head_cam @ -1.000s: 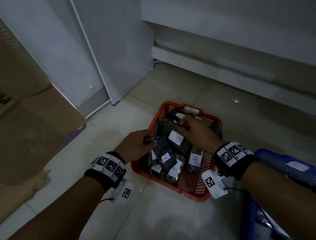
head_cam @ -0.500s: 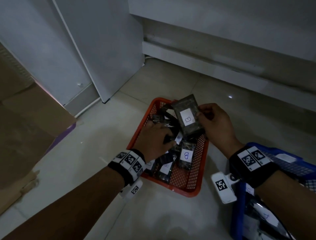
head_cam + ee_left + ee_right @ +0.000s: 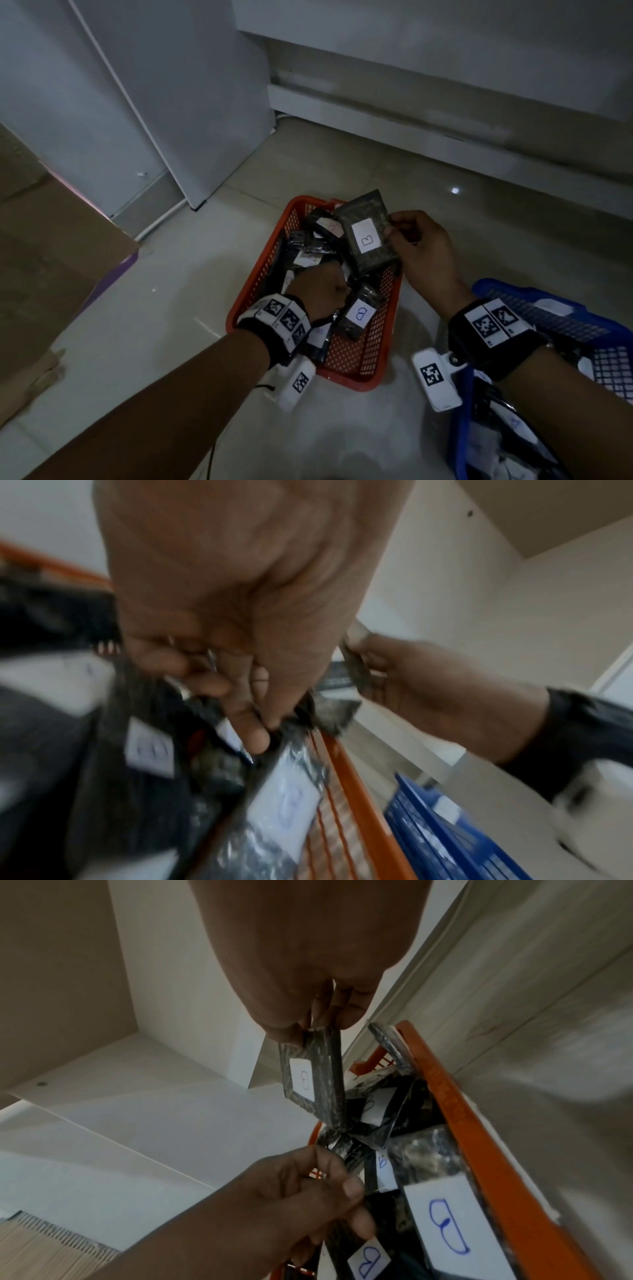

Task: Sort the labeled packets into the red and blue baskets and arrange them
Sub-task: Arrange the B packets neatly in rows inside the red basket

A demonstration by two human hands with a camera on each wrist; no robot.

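A red basket (image 3: pixel 356 382) on the tiled floor holds several dark packets with white labels, most marked B. My right hand (image 3: pixel 394 229) pinches the edge of one dark packet labelled B (image 3: pixel 366 240) and holds it above the basket's far right side; the right wrist view shows the same packet (image 3: pixel 308 1080) hanging from my fingertips (image 3: pixel 349 1015). My left hand (image 3: pixel 342 287) is down inside the basket, its fingers curled on the top edge of a packet (image 3: pixel 291 750) near the right wall. A blue basket (image 3: pixel 548 301) with more packets stands at the right.
A brown cardboard box (image 3: pixel 51 257) fills the left. A white cabinet door (image 3: pixel 171 102) and a white plinth (image 3: pixel 411 113) close off the back. Bare floor tiles (image 3: pixel 171 325) lie left of the red basket.
My right hand has lifted the B packet out of the pile and now holds it up over the basket. My left hand moved from the basket's left rim into the packets.
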